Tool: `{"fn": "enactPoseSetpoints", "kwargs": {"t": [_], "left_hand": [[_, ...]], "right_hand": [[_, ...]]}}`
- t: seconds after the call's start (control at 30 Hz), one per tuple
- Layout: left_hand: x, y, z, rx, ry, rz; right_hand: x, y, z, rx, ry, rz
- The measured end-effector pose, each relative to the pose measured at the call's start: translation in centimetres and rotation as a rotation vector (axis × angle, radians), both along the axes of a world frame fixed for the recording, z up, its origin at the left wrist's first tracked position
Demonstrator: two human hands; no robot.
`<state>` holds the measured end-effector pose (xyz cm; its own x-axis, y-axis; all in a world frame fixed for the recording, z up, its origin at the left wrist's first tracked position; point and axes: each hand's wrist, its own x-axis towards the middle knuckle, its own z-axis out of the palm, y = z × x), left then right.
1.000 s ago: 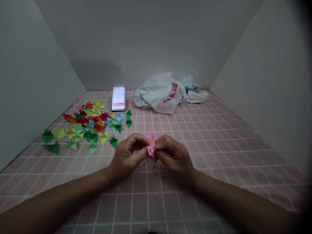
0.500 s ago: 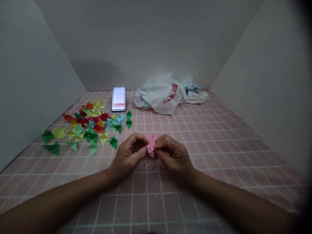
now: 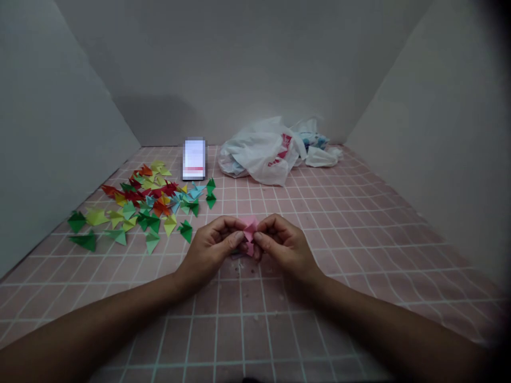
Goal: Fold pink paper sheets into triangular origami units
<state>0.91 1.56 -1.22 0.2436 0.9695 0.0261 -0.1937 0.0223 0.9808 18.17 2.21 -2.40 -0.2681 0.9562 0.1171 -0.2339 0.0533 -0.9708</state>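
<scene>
A small piece of pink origami paper [image 3: 250,230], folded, is pinched between both hands above the middle of the tiled surface. My left hand [image 3: 215,243] grips its left side, the thumb on the near face and the fingers curled behind. On the other side, my right hand [image 3: 285,246] is closed on the paper with thumb and fingers. Parts of the folds are hidden behind the fingertips. To the left of my left hand lies a spread of folded paper cranes [image 3: 151,239] in green, yellow, red, orange and light blue.
A lit phone [image 3: 194,159] with a blurred screen stands behind the cranes. White plastic bags [image 3: 259,151] with red print lie crumpled by the back wall [image 3: 255,64]. Grey walls rise on the left and right of the pink tile-patterned surface [image 3: 359,239].
Both thumbs have shifted up and inward on the pink paper, hiding more of its middle. The paper appears more closed between the fingers. The cranes, phone and bags stay in place.
</scene>
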Motion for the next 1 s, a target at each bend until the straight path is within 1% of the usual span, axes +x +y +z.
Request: {"fn": "enactPoseSetpoints", "kwargs": {"t": [0.17,0.27,0.37,0.53,0.63,0.77,0.87,0.93,1.0], "left_hand": [[0.17,0.25,-0.29,-0.054,0.012,-0.017],[0.29,0.22,-0.2,-0.054,0.048,0.017],[0.33,0.07,-0.06,-0.046,0.09,0.052],[0.22,-0.2,-0.09,0.068,0.171,0.043],[0.14,-0.35,-0.11,0.121,0.209,0.071],[0.01,-0.39,-0.04,0.195,0.205,0.087],[-0.19,-0.19,0.05,0.266,0.213,0.102],[-0.36,0.01,0.13,0.265,0.202,0.097],[-0.5,0.19,0.25,0.229,0.186,0.083]], "right_hand": [[-0.25,0.08,0.2,-0.071,0.017,0.017],[-0.34,-0.04,0.19,-0.11,0.004,0.027],[-0.4,-0.11,0.16,-0.117,-0.01,0.028],[-0.39,-0.22,0.22,-0.109,0.002,0.075],[-0.35,-0.39,0.24,-0.092,0.006,0.063],[-0.28,-0.57,0.32,-0.012,0.08,0.057],[-0.14,-0.68,0.58,0.038,0.081,0.116],[-0.02,-0.74,0.74,0.043,0.055,0.14],[0.08,-0.73,0.78,0.028,0.053,0.106]]}}
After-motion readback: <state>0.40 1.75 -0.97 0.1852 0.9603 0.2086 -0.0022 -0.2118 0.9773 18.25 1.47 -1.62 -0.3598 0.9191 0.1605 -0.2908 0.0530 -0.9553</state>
